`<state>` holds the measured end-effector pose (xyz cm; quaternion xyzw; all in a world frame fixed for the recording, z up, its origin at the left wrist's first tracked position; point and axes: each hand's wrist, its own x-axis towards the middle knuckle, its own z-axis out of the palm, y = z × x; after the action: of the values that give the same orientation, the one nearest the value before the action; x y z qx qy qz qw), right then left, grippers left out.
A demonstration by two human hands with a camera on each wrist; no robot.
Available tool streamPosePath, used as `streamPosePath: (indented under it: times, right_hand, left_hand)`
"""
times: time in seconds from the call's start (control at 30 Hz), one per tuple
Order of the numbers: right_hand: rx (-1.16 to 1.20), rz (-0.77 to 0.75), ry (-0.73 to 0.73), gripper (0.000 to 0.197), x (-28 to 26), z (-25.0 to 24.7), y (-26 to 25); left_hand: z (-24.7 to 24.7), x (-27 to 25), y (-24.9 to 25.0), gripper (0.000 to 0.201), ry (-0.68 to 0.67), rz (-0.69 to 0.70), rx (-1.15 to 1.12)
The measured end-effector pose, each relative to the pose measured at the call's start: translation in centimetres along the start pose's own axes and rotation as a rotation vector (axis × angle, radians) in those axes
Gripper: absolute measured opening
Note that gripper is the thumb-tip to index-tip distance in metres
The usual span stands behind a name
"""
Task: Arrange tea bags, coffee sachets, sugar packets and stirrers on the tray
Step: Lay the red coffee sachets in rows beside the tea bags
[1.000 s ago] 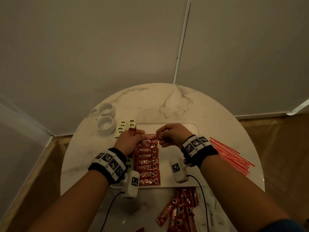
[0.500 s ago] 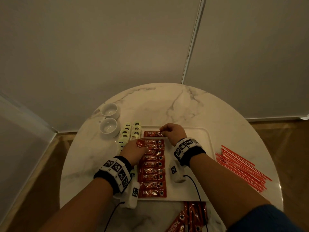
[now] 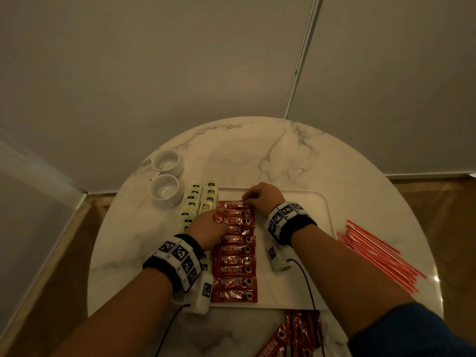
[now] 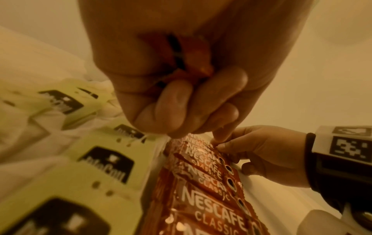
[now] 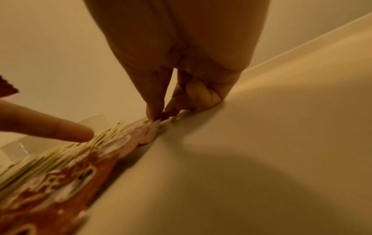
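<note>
A white tray (image 3: 304, 256) lies on the round marble table (image 3: 257, 150). A column of several red coffee sachets (image 3: 235, 258) runs down the tray's left part, with yellow-green tea bags (image 3: 201, 202) in two columns left of it. My right hand (image 3: 262, 199) pinches the right end of the farthest sachet (image 3: 231, 204) between thumb and forefinger (image 5: 155, 109), and the sachet lies flat. My left hand (image 3: 206, 228) grips spare red sachets (image 4: 193, 63) in its curled fingers over the column, forefinger stretched out.
Two white cups (image 3: 164, 189) stand at the back left of the table. A fan of red stirrers (image 3: 378, 253) lies on the table to the right of the tray. Loose coffee sachets (image 3: 296, 336) lie at the near edge. Walls stand close behind the table.
The sachet that both hands held over the column has been laid at its far end. My right hand stays pinched on it. My left hand has let go of it and drawn back.
</note>
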<state>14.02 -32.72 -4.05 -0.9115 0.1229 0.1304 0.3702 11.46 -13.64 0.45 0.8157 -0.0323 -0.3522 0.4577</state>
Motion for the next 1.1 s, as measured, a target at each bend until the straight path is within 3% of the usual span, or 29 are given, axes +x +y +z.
streamPosePath:
  times: [0.43, 0.67, 0.77, 0.83, 0.97, 1.1]
  right_hand:
    - [-0.041, -0.009, -0.021, 0.015, 0.1, -0.2, -0.4]
    - [0.093, -0.004, 0.126, 0.018, -2.3, -1.3, -0.1]
    - [0.284, -0.03, 0.13, 0.015, -5.3, -1.7, -0.8]
    - [0.395, -0.087, 0.038, 0.017, -8.0, -1.9, -1.7]
    - [0.569, -0.207, -0.178, 0.029, -12.6, -1.6, -3.0]
    - [0.528, -0.218, -0.144, 0.012, -14.1, -1.4, -2.1]
  left_hand:
    - [-0.1, 0.1, -0.3, 0.023, -0.069, -0.015, 0.121]
    - [0.0, -1.4, 0.9, 0.008, 0.025, -0.026, -0.091]
    - [-0.2, -2.3, 1.1, 0.014, -0.051, -0.109, -0.336]
    - [-0.4, -2.9, 1.2, 0.014, -0.155, -0.134, -0.423]
    - [0.5, -5.2, 1.9, 0.01, -0.376, -0.101, -0.282]
    - [1.0, -6.9, 2.0, 0.021, -0.466, -0.075, -0.404]
